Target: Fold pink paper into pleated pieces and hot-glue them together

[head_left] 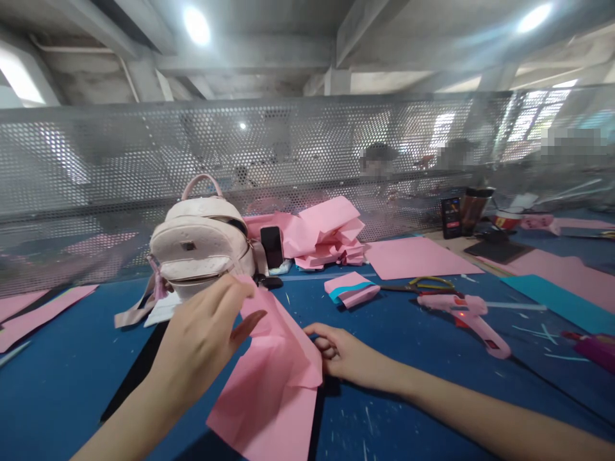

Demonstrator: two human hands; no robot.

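Observation:
A folded pink sheet (273,378), paper or thin foam, stands partly raised from the blue table in front of me. My left hand (202,330) pinches its upper left part, the thumb lying across the near face. At the sheet's right edge, my right hand (339,355) has its fingers curled against the fold, low over the table; the fingertips are partly hidden. A black sheet (137,368) lies under my left forearm. Beyond my right hand sits a small folded pink piece with a blue stripe (352,290).
A pale backpack (204,240) and a phone (272,246) stand at the back, beside crumpled pink sheets (331,230). To the right lie scissors (427,283) and a pink glue gun (468,314) with a lit red light and trailing cord. A perforated metal screen (307,147) runs behind.

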